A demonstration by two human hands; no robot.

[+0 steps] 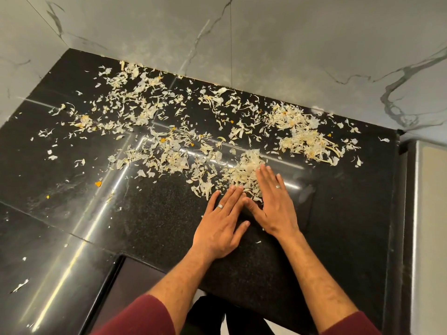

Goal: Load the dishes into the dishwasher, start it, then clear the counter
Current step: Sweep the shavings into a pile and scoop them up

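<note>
Counter: the black polished counter [150,221] ran from the marble wall at 12 o'clock down to the person at 6 o'clock, with strip-light reflections streaking across it.
Peels: pale, papery peel scraps [145,110] with a few orange bits lay scattered over the far half, from 10 o'clock round to 2 o'clock; a thicker patch [304,139] sat toward 2 o'clock.
Gathered pile: a small heap [246,169] lay just past centre, touching the fingertips of both hands.
Left hand: the left hand [222,226] lay flat on the stone, palm down, fingers straight and together, holding nothing; its fingertips met the heap's near edge from 7 o'clock.
Right hand: the right hand [273,204] was likewise flat with fingers extended, gripping nothing, its fingertips resting on the heap from 5 o'clock.
Why so held: the two hands formed a wedge angled toward each other, probably to rake loose scraps into one mound rather than pick them up piece by piece.
Sleeves: maroon sleeves [145,315] were pushed up the forearms, likely to keep them off the mess.
Stage: this looked like the counter-clearing step; no dishes or dishwasher were in view.
Remaining: most scraps were still spread out, so much sweeping seemed left.
Risk: light flakes could slip under the palms or off the edge.
</note>
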